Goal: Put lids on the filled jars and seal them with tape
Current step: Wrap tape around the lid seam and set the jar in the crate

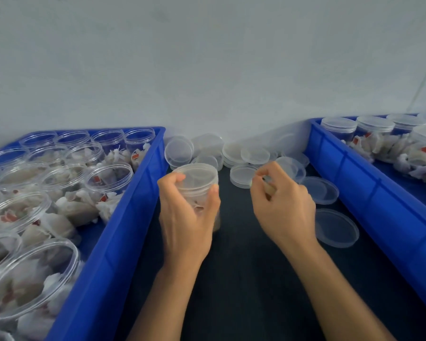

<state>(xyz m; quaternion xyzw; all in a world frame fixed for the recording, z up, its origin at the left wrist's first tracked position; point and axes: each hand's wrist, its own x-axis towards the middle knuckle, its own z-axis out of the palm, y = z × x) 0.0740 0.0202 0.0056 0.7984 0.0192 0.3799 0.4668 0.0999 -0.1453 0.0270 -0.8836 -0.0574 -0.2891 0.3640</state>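
Note:
My left hand grips a clear filled jar upright above the dark table, and a clear lid sits on top of it. To the jar's right, my right hand is curled, with thumb and forefinger pinching something small and shiny that looks like clear tape; most of it is hidden by the fingers. The two hands are a short gap apart.
A blue crate on the left holds several open filled jars. A second blue crate on the right holds lidded jars. Loose clear lids are piled by the white wall, and more lids lie on the dark table.

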